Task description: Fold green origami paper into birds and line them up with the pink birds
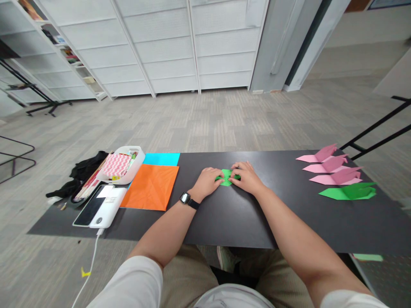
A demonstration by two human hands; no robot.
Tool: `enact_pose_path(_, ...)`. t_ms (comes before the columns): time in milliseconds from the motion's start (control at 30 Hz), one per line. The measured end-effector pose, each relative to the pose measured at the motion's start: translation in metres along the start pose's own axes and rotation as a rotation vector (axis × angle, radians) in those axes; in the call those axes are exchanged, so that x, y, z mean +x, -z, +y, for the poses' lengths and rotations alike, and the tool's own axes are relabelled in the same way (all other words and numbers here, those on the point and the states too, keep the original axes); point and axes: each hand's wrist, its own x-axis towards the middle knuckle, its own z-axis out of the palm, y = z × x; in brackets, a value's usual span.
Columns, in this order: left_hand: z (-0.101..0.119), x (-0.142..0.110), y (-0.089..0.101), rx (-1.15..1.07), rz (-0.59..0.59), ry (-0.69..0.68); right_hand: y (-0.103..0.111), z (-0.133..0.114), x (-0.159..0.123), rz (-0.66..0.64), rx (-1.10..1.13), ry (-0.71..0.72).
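Note:
A small piece of folded green paper [226, 177] lies on the dark table between my two hands. My left hand [208, 182] has its fingers closed on the paper's left edge, and a black watch sits on that wrist. On the opposite side, my right hand [245, 176] pinches the right edge with thumb and fingers. Fingertips cover both ends of the paper, so its full outline is hidden. The visible middle shows crease lines.
Three pink folded-paper figures [334, 166] and a green one [349, 191] stand at the right. Orange paper sheets [150, 188] overlap blue paper [162, 159] on the left. Beyond them are a white basket [139, 160], a phone [91, 205] and a cabled white power bank [109, 207].

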Motion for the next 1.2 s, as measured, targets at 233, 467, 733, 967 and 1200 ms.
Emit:
enact_pose_path(233, -0.004, 0.0, 0.0, -0.015, -0.032, -0.046, -0.001, 0.0, 0.001, 0.015, 0.017, -0.014)
enact_pose_path(467, -0.006, 0.0, -0.001, 0.043, -0.052, -0.07, -0.001, -0.004, 0.002, 0.01, 0.009, -0.05)
enact_pose_path(733, -0.004, -0.001, 0.002, 0.035, -0.071, -0.047, -0.002, -0.004, 0.003, -0.004, -0.001, -0.097)
enact_pose_path(967, -0.005, -0.001, 0.003, 0.023, -0.094, -0.046, 0.003, 0.01, -0.004, -0.002, -0.041, -0.166)
enact_pose_path(1200, -0.005, -0.004, 0.004, 0.029, -0.092, -0.062, 0.012, 0.016, -0.009, 0.001, -0.05, -0.164)
